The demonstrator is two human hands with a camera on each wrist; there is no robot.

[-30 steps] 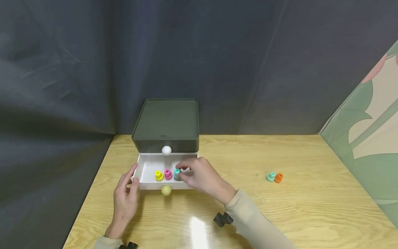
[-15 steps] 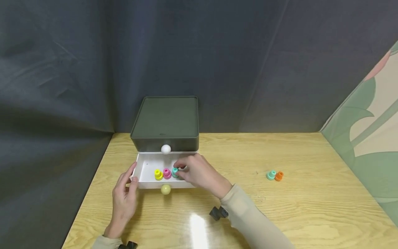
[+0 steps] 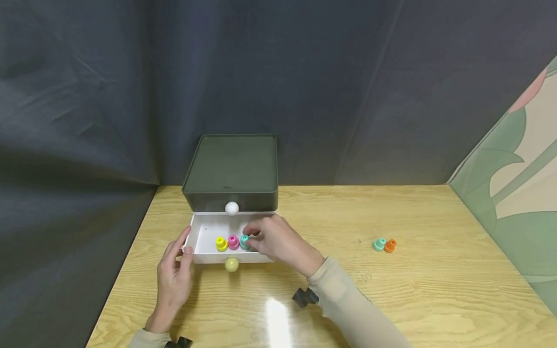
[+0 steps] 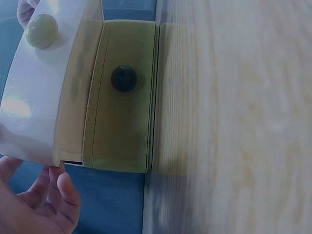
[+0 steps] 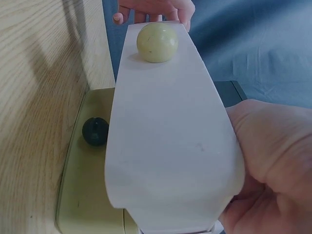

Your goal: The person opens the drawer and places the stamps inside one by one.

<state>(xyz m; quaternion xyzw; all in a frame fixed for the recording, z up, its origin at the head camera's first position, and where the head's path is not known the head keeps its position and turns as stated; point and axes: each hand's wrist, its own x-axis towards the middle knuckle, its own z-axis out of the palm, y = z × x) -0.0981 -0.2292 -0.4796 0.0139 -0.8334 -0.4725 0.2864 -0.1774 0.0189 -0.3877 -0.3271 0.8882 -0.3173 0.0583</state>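
In the head view a white drawer (image 3: 209,259) with a pale yellow knob (image 3: 232,264) stands pulled out of a dark-topped cabinet (image 3: 235,164). My left hand (image 3: 173,275) holds the drawer's left front corner, thumb near the top edge and index finger along the side. Inside, a yellow stepped plastic peg (image 3: 221,244) and a pink one (image 3: 233,242) stand in a row. Beside them is a teal stepped peg (image 3: 245,241), pinched by the thumb and fingers of my right hand (image 3: 278,241). The right wrist view shows only the drawer's outside, hiding the pegs.
Another teal peg (image 3: 379,244) and an orange peg (image 3: 390,246) stand together on the wooden table (image 3: 426,290) at the right. A white knob (image 3: 232,208) sits above the drawer; an olive drawer (image 4: 122,117) with a dark knob (image 4: 124,78) lies below. A dark curtain (image 3: 304,96) hangs behind.
The right hand and the teal peg have shifted slightly left, closer to the pink peg. The left hand keeps its place at the drawer corner. The head view has tilted a little.
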